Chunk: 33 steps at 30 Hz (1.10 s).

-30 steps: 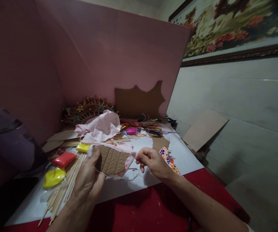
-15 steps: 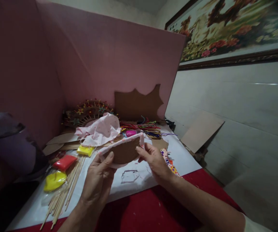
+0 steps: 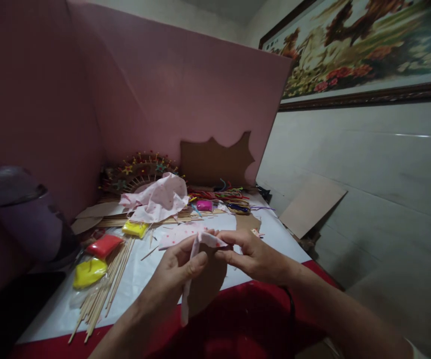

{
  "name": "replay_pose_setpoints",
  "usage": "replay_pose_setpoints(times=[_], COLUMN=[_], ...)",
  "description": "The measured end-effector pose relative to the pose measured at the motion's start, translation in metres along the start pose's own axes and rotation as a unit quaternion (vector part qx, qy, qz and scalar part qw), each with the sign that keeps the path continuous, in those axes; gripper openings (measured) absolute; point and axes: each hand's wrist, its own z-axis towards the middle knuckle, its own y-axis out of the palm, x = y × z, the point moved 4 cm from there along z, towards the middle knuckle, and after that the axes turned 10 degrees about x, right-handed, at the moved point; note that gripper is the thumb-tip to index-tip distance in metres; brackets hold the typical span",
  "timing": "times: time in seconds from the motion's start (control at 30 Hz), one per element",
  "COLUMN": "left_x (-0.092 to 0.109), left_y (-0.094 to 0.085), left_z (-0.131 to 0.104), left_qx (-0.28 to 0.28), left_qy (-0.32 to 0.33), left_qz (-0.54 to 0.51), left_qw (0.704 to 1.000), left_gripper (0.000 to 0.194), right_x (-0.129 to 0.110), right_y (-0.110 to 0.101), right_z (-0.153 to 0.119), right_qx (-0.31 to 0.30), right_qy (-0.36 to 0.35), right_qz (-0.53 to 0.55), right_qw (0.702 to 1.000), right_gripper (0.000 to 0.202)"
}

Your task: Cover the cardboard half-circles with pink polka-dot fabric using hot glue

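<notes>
A brown cardboard piece [image 3: 208, 281] with pinkish-white dotted fabric [image 3: 185, 299] folded over its edges is held up between both hands above the table's front edge. My left hand [image 3: 180, 269] is closed on its left side, the thumb lying over the fabric fold near the top corner. On the right, my right hand [image 3: 247, 254] pinches the folded fabric and cardboard along the upper edge. Behind the piece, a flat strip of the same dotted fabric [image 3: 180, 234] lies on the white sheet.
Bamboo sticks [image 3: 112, 279] and packets of red clay [image 3: 105, 246] and yellow clay [image 3: 90, 272] lie at left. Crumpled dotted cloth [image 3: 159, 199], coloured pipe cleaners [image 3: 219, 193] and a jagged cardboard sheet [image 3: 215, 162] are at the back. A purple bin [image 3: 32, 219] stands far left.
The cardboard piece has been turned from lying crosswise to hanging downward and brought nearer to me. Both hands have moved closer together at its top corner.
</notes>
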Motion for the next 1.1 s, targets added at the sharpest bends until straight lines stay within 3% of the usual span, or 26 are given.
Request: replay_pose_setpoints(times=[0.1,0.2,0.37,0.5,0.67,0.77,0.9,0.97,1.1], left_x=[-0.001,-0.002,-0.005,-0.003,0.001,-0.001,-0.006,-0.006,0.0], left_y=[0.001,-0.003,-0.008,-0.005,-0.002,-0.005,-0.009,-0.009,-0.012], left_z=[-0.002,0.0,0.003,0.002,0.001,0.001,0.003,0.003,0.005], left_qx=[-0.012,0.001,0.036,0.041,0.034,0.048,0.057,0.063,0.094], left_qy=[-0.015,-0.014,0.034,0.094,0.119,0.103,0.044,0.029,0.07], left_qz=[0.037,0.061,0.119,0.169,0.199,0.171,0.09,0.067,0.053], left_qw=[0.999,0.998,0.992,0.98,0.972,0.979,0.993,0.995,0.992], left_gripper=[0.024,0.022,0.024,0.021,0.02,0.019,0.023,0.023,0.025], right_x=[0.0,0.001,-0.012,-0.014,-0.011,-0.009,0.014,0.025,0.036], right_y=[0.003,0.001,-0.005,0.01,0.019,0.015,0.021,0.031,0.039], right_z=[0.001,0.002,0.001,-0.003,-0.01,-0.009,-0.004,-0.003,-0.001], right_qx=[0.014,0.041,0.194,0.174,0.178,0.204,0.181,0.143,0.118], right_qy=[-0.006,0.003,-0.084,-0.182,-0.248,-0.176,0.057,0.126,0.163], right_qz=[-0.045,-0.076,-0.127,-0.182,-0.281,-0.224,-0.029,0.113,0.29], right_qw=[0.999,0.996,0.969,0.951,0.91,0.937,0.981,0.975,0.936], right_gripper=[0.012,0.012,0.015,0.032,0.033,0.034,0.02,0.021,0.03])
